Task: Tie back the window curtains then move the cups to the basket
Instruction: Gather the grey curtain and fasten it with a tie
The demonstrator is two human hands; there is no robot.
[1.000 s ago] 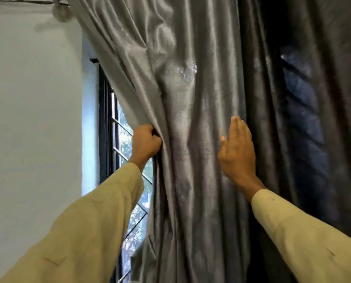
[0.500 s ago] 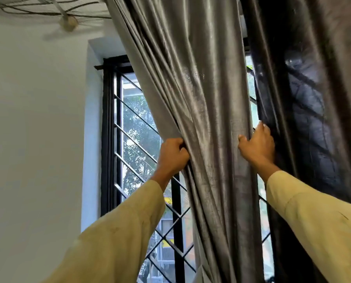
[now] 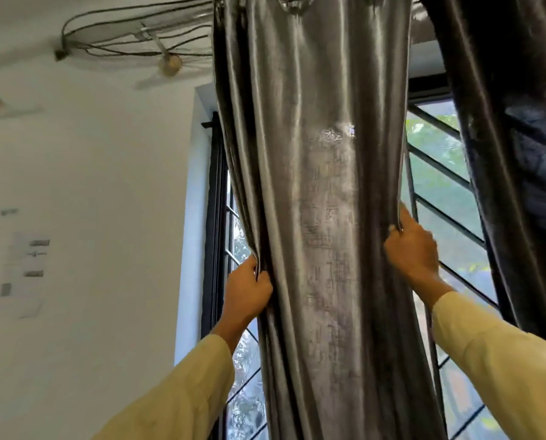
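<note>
A shiny grey curtain (image 3: 322, 201) hangs bunched in a column down the middle of the view, in front of a black-framed window. My left hand (image 3: 248, 295) grips the curtain's left edge at about chest height. My right hand (image 3: 413, 249) grips its right edge, a little higher. A second, darker curtain (image 3: 516, 154) hangs at the far right, apart from both hands. No cups or basket are in view.
The window (image 3: 446, 192) has a black diagonal grille, with green trees outside. A white wall (image 3: 91, 217) fills the left side. Wires and round fittings (image 3: 169, 64) run along the top near the ceiling.
My right hand went from flat on the fabric to gripping the curtain's right edge. The grey curtain has been gathered into a narrow column, uncovering window on both sides. The view tilted upward.
</note>
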